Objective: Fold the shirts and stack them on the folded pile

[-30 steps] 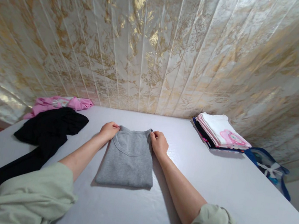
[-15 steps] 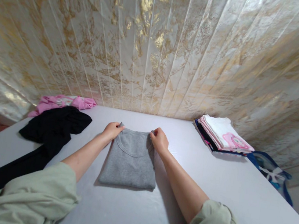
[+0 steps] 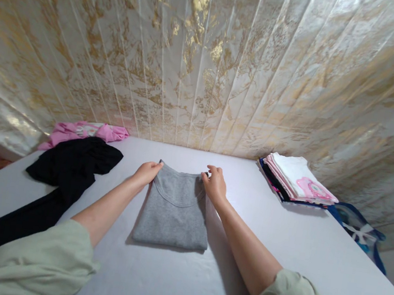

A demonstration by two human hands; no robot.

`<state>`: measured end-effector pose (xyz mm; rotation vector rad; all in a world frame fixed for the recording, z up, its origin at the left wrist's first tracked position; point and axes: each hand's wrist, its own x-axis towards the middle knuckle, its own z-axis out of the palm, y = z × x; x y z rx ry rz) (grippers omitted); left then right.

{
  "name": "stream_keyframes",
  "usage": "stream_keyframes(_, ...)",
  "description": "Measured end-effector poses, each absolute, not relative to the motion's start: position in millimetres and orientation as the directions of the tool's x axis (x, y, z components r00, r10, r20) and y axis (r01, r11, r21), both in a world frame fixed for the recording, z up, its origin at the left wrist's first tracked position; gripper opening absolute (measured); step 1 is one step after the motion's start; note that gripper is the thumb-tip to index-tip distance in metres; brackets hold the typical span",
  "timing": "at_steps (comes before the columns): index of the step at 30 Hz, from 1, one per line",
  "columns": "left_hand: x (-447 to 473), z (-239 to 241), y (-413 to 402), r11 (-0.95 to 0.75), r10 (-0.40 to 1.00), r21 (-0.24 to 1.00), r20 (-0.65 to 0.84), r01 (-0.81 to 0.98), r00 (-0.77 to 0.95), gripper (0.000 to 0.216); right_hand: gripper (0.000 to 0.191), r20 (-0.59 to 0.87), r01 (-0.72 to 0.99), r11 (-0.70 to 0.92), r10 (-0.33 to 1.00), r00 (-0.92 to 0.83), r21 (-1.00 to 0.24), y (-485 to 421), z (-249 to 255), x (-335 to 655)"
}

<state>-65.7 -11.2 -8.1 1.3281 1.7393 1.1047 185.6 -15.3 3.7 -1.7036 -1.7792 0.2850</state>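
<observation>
A folded grey shirt (image 3: pixel 174 212) lies flat in the middle of the white table (image 3: pixel 313 261), neckline at the far end. My left hand (image 3: pixel 146 172) pinches the shirt's far left corner with closed fingers. At the far right corner my right hand (image 3: pixel 215 184) grips the cloth, fingers curled on the edge. Both forearms reach forward along the shirt's sides, pale green sleeves pushed up.
A black garment (image 3: pixel 69 168) sprawls at the left and trails toward the near edge. A pink garment (image 3: pixel 85 130) lies behind it by the wall. A stack of folded clothes (image 3: pixel 297 178) sits at the back right, beside a blue bag (image 3: pixel 358 224). A gold-patterned wall stands behind the table.
The far edge of the grey shirt has shifted slightly farther away with both hands still on its corners. The view has tilted a little.
</observation>
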Motion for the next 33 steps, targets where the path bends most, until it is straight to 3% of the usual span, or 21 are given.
stream_keyframes(4, -67.0, -16.4, -17.4, 0.104, 0.959, 0.946, -0.013, 0.308, -0.284, 0.036, 0.033, 0.368, 0.786, 0.353, 0.914, -0.172, -0.507, -21.8, 24.3, 163.0)
stream_keyframes(9, -64.9, -19.1, -28.4, 0.029, 0.957, 0.972, 0.040, 0.234, -0.286, 0.035, 0.041, 0.240, 0.774, 0.475, 0.880, -0.410, -0.418, -17.0, 29.4, 113.6)
stream_keyframes(12, -64.9, -17.3, -33.1, -0.006, 0.958, 0.978, 0.066, 0.211, -0.279, 0.031, 0.034, 0.160, 0.810, 0.421, 0.907, -0.390, -0.407, -10.9, 24.8, 96.0)
stream_keyframes(14, -64.0, -15.6, -34.5, -0.021, 0.959, 0.981, 0.075, 0.194, -0.275, 0.029, 0.022, 0.188, 0.792, 0.406, 0.914, -0.360, -0.455, -7.6, 22.3, 91.8)
stream_keyframes(19, -54.3, -8.9, -34.8, -0.081, 0.968, 0.987, 0.111, 0.141, -0.224, 0.029, 0.010, 0.359, 0.520, 0.509, 0.858, -0.367, -0.686, -0.9, 15.4, 89.8)
stream_keyframes(25, -49.4, -11.0, -35.0, -0.051, 0.976, 0.997, 0.064, 0.065, -0.208, 0.032, 0.014, 0.392, 0.391, 0.494, 0.865, -0.315, -0.776, 4.9, -3.0, 87.2)
stream_keyframes(30, -53.3, -17.2, -35.6, -0.021, 0.971, 1.000, 0.019, -0.004, -0.240, 0.040, 0.038, 0.355, 0.488, 0.471, 0.880, -0.314, -0.735, 0.1, -10.4, 92.7)
stream_keyframes(33, -51.2, -15.6, -37.0, -0.032, 0.972, 0.999, 0.025, -0.022, -0.235, 0.044, 0.039, 0.294, 0.546, 0.462, 0.881, -0.369, -0.698, -2.5, -9.8, 95.6)
